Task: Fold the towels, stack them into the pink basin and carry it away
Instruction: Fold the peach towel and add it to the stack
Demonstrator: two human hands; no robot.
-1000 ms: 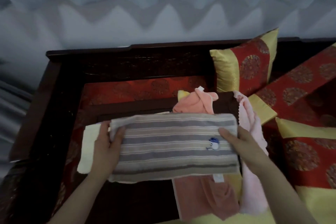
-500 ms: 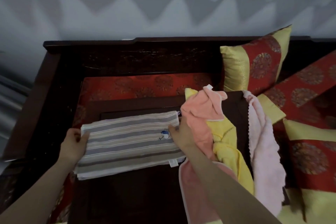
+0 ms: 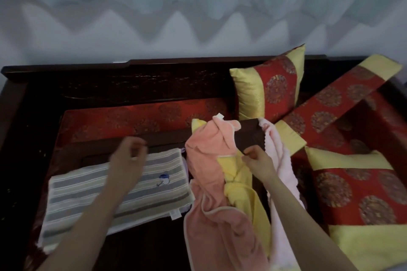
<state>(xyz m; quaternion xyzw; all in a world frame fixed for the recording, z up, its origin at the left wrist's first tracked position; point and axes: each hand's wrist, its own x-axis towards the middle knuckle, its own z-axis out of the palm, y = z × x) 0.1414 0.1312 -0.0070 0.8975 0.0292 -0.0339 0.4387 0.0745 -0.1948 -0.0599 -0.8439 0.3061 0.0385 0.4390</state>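
Note:
A folded grey-and-beige striped towel (image 3: 92, 191) lies flat on the dark wooden table (image 3: 141, 246), on top of paler folded towels whose edges show beneath it. My left hand (image 3: 128, 160) hovers blurred above its far edge, fingers loosely curled and holding nothing. To the right lies a loose heap: a salmon towel (image 3: 209, 182), a yellow towel (image 3: 239, 185) and a pale pink towel (image 3: 279, 160). My right hand (image 3: 257, 160) pinches the yellow towel near the middle of the heap. No pink basin is in view.
Red and gold cushions (image 3: 268, 86) lean at the back right and fill the right side (image 3: 361, 189). A dark carved wooden backrest (image 3: 132, 86) runs behind the table, with a red seat pad (image 3: 132, 116) below it. Pale curtains hang behind.
Both hands have let go of the striped towel, which now lies on the left. My left hand lifted above it. My right hand moved right onto the yellow towel in the heap.

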